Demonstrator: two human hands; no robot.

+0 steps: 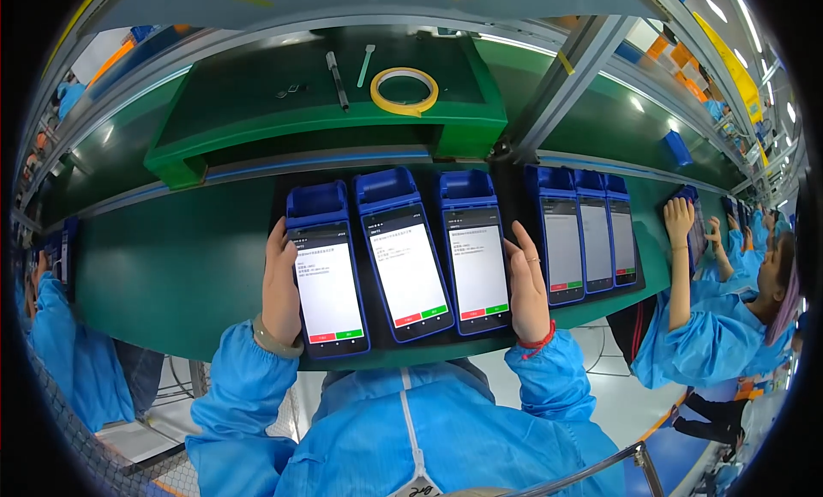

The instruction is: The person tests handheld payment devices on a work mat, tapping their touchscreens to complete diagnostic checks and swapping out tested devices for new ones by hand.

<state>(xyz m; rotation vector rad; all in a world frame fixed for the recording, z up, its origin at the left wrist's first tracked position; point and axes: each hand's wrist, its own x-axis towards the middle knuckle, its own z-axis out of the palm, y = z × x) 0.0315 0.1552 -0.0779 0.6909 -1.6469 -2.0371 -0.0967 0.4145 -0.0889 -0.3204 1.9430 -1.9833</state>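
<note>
Head camera view: a person in a blue work jacket faces three handheld terminals in blue cases, side by side near the front edge of a green worktop (189, 278), screens lit white above red and green buttons. The left hand (281, 287) rests along the outer side of the left terminal (329, 283), fingers long and loosely extended; the right hand (530, 295), likewise unclenched, lies along the outer side of the right terminal (478, 270). The middle terminal (406, 270) stands between them, untouched and slightly tilted. The step in hand appears to be steadying or lining up this row; squaring it further would call for light, even pressure from both sides, with the middle one turned straight. Three more terminals (561, 244) with dimmer screens stand close together to the right. Behind, a raised green shelf (249, 98) carries a pen (339, 84) and a roll of yellow tape (403, 109). The undersides of both hands are hidden, so whether fingertips reach beneath the cases cannot be told. Small bits on the shelf are too tiny to identify, and neighbouring workers are cut off at the curved rim.
</note>
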